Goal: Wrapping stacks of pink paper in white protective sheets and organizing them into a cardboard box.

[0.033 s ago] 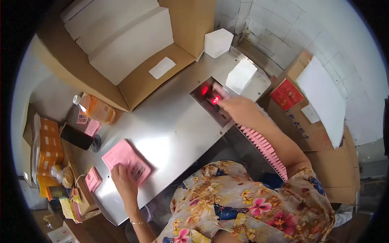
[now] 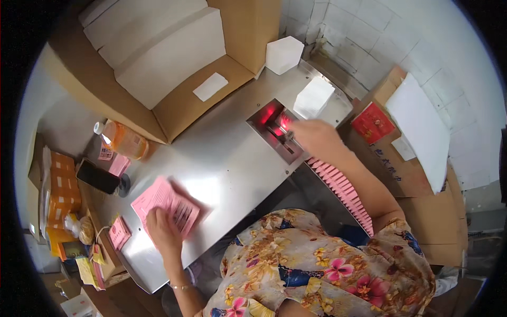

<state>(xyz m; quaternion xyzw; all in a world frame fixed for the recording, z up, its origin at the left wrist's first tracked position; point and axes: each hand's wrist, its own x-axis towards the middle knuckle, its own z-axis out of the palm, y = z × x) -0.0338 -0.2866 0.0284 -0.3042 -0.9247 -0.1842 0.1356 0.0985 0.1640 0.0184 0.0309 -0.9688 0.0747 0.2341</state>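
Note:
On the metal table at the left lies a stack of flat pink printed packets (image 2: 154, 196). My left hand (image 2: 163, 232) is on it, its fingers bent and closed on a top packet, whose right edge is lifted and blurred. At the table's right end is a dark recessed slot (image 2: 273, 134) lit by red light, with a small metal part in it. My right hand (image 2: 317, 138) is over the slot's right side, fingers curled and pointing into it. Anything between those fingertips is hidden.
A row of upright pink packets (image 2: 343, 190) runs under my right forearm. White paper stacks (image 2: 314, 98) stand beyond the slot. An open cardboard box (image 2: 211, 113) takes up the back. A bottle of orange liquid (image 2: 125, 140) and a phone (image 2: 99, 176) stand at the left.
My right hand has drawn slightly right, and its extended pinkish tip no longer shows over the slot. At the left, the top pink packet's right edge has lifted under my left hand.

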